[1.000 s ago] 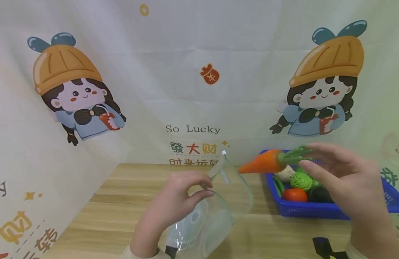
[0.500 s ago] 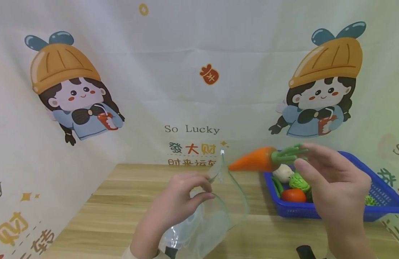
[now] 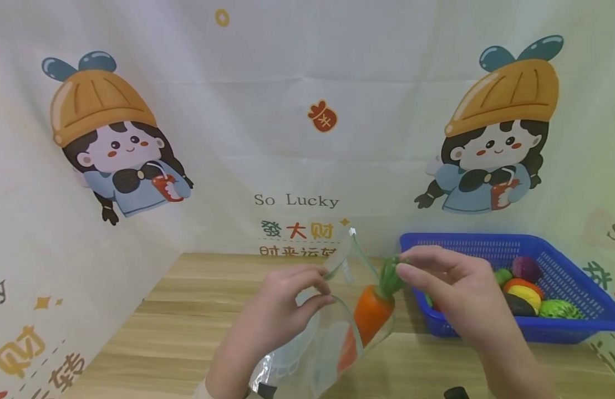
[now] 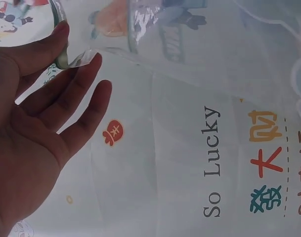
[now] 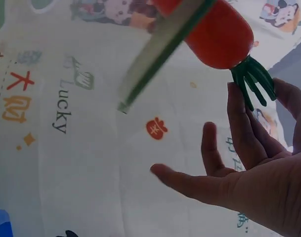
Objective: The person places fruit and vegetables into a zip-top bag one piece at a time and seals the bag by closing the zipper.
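Cartoon-printed cloth [image 3: 297, 127] hangs behind and to the left of a light wooden table [image 3: 187, 310], showing girls in orange hats and the words "So Lucky". Near the middle of the table, the left hand [image 3: 279, 313] pinches the upper edge of a clear plastic bag [image 3: 317, 349] between thumb and fingers, holding its mouth open and raised off the table. In the left wrist view the thumb and forefinger close on the greenish rim of the bag [image 4: 73, 57], while the other fingers lie fairly straight.

To its right, the right hand [image 3: 449, 285] holds a toy carrot [image 3: 369, 316] by its green top, the fingertips pinched round the stalks. The carrot hangs point down, its orange body already partly inside the bag's mouth, with the lower part seen blurred through the plastic. From the right wrist view the carrot [image 5: 217, 37] sits just beyond the fingers [image 5: 239, 123], its green stalks lying against them, and the bag's rim crosses in front of it.

On the far right of the table stands a blue plastic basket [image 3: 467, 244], just behind the right hand. Inside lie other toy vegetables [image 3: 524, 285]: a purple one, a yellow and orange one, a dark one and a leafy green one.
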`<state>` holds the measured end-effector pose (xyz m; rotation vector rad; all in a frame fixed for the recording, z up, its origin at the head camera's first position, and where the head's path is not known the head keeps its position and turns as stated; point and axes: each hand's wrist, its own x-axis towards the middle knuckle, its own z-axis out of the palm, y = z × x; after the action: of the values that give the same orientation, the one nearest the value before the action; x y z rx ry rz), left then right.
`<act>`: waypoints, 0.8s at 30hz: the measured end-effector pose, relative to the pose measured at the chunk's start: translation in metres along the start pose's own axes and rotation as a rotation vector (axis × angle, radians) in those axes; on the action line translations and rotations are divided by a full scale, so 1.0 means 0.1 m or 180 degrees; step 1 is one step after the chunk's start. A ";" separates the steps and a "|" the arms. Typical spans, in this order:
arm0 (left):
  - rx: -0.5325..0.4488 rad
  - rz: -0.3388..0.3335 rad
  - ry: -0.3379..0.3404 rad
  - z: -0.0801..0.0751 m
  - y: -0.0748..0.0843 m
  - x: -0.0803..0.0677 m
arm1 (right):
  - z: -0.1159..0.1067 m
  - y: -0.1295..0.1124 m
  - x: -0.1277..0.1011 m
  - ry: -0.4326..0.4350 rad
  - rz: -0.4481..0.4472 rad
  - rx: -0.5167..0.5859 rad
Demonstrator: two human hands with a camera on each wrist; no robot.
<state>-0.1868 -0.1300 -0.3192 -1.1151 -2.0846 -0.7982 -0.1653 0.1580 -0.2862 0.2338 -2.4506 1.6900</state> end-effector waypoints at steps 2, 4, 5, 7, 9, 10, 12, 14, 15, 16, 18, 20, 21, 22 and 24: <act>0.0016 0.0046 0.0099 0.00 0.02 0.00 | 0.07 0.02 0.06 -0.0242 0.0021 -0.0134; 0.0021 0.0061 0.0185 -0.01 0.03 0.00 | 0.13 0.04 0.11 -0.0417 -0.0045 -0.0221; 0.0014 0.0077 0.0222 -0.01 0.04 0.00 | 0.16 0.06 0.12 -0.0491 -0.0073 -0.0287; 0.0007 0.0107 0.0287 -0.01 0.06 0.01 | 0.21 0.08 0.14 -0.0620 -0.0188 -0.0390; -0.0001 0.0171 0.0341 -0.02 0.07 0.03 | 0.24 0.09 0.16 -0.0695 -0.0267 -0.0482; -0.0004 0.0205 0.0360 -0.02 0.08 0.03 | 0.26 0.10 0.16 -0.0721 -0.0299 -0.0514; 0.0001 0.0271 0.0393 -0.01 0.09 0.04 | 0.29 0.11 0.16 -0.0762 -0.0363 -0.0502; 0.0004 0.0319 0.0413 -0.01 0.10 0.04 | 0.32 0.12 0.16 -0.0763 -0.0402 -0.0495; 0.0001 0.0316 0.0419 -0.01 0.10 0.04 | 0.33 0.12 0.16 -0.0749 -0.0423 -0.0502; -0.0010 0.0311 0.0423 -0.01 0.10 0.04 | 0.34 0.11 0.15 -0.0729 -0.0432 -0.0500; -0.0037 0.0300 0.0459 -0.01 0.10 0.04 | 0.35 0.10 0.15 -0.0637 -0.0387 -0.0543; -0.0106 0.0220 0.0502 -0.03 0.10 0.05 | 0.34 0.08 0.15 -0.0474 -0.0381 -0.0603; -0.0138 0.0178 0.0539 -0.03 0.09 0.05 | 0.34 0.08 0.14 -0.0369 -0.0457 -0.0628; -0.0164 0.0139 0.0582 -0.04 0.09 0.06 | 0.33 0.08 0.15 -0.0252 -0.0536 -0.0640; -0.0223 0.0023 0.0684 -0.07 0.07 0.07 | 0.31 0.10 0.15 0.0028 -0.0840 -0.0568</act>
<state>-0.1822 -0.1285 -0.3086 -1.0246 -1.8860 -0.9503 -0.1837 0.1318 -0.3031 0.5002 -2.4192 1.3546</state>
